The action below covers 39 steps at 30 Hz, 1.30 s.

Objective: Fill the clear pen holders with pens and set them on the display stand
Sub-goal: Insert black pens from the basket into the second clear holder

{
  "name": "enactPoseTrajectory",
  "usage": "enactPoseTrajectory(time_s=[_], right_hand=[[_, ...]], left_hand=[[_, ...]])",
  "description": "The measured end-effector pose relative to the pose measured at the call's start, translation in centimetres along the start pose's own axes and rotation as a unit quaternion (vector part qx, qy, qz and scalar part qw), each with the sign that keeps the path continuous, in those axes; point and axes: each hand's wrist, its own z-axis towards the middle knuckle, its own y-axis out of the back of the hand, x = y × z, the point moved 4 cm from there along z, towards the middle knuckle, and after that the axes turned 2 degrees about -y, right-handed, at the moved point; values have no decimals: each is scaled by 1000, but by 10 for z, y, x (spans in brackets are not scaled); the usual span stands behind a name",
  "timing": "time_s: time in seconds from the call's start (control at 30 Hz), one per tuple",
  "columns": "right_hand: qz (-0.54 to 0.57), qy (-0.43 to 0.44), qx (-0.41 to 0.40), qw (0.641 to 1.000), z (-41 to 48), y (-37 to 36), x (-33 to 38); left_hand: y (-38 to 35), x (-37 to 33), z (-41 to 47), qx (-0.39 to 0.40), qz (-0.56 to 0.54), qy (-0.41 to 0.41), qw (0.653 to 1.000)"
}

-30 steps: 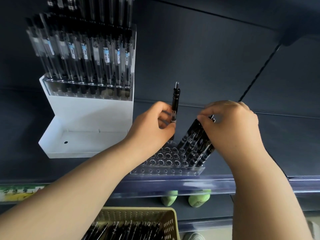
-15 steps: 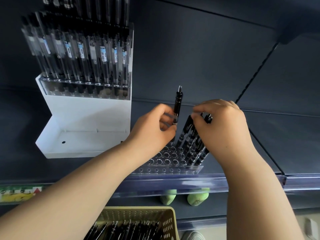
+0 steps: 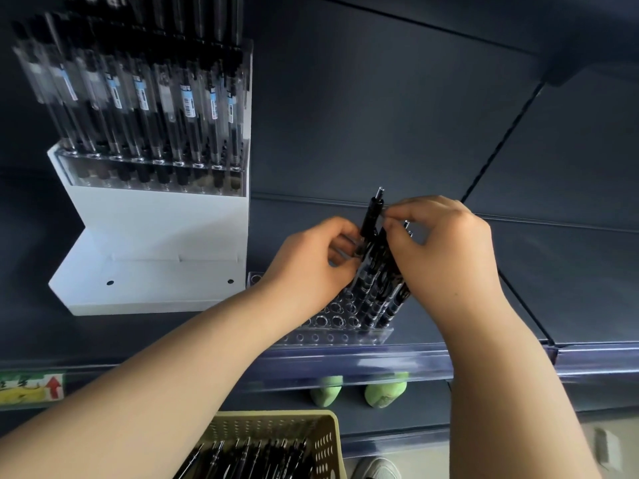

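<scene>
Well off to the left of my left hand stands the white display stand (image 3: 155,236), a stepped block. A full holder (image 3: 152,164) sits on its upper step, packed with upright pens that have clear barrels and blue-and-white labels. Below my left forearm, a yellowish basket (image 3: 321,440) with round holes in its wall holds loose black pens.

My left hand (image 3: 311,267) is curled, with thumb and fingertips pinching the lower barrel of one pen (image 3: 371,216). This pen is black and glossy with a silvery push button on top. It stands nearly upright, tilted slightly right, between my two hands.

Just under my hands, on the dark shelf (image 3: 518,288), lies the clear pen holder (image 3: 328,337), a see-through block with rows of round holes. Its holes on the left side show open. Its right end carries a bunch of standing pens (image 3: 377,292), black with white print, leaning to the right.

My right hand (image 3: 446,250) arches over those tops, its thumb and forefinger pinching the upper part of the same pen.
</scene>
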Motion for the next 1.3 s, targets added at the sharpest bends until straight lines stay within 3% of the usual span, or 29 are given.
enactPoseTrajectory(time_s=[0.57, 0.77, 1.3], right_hand=[[10, -24, 14, 1000, 0, 8, -4], [6, -24, 21, 999, 0, 6, -6], [-3, -23, 24, 999, 0, 5, -10]], left_hand=[[-10, 9, -5, 49, 82, 68, 993], [-8, 8, -2, 23, 109, 60, 992], [-8, 5, 3, 70, 225, -1, 972]])
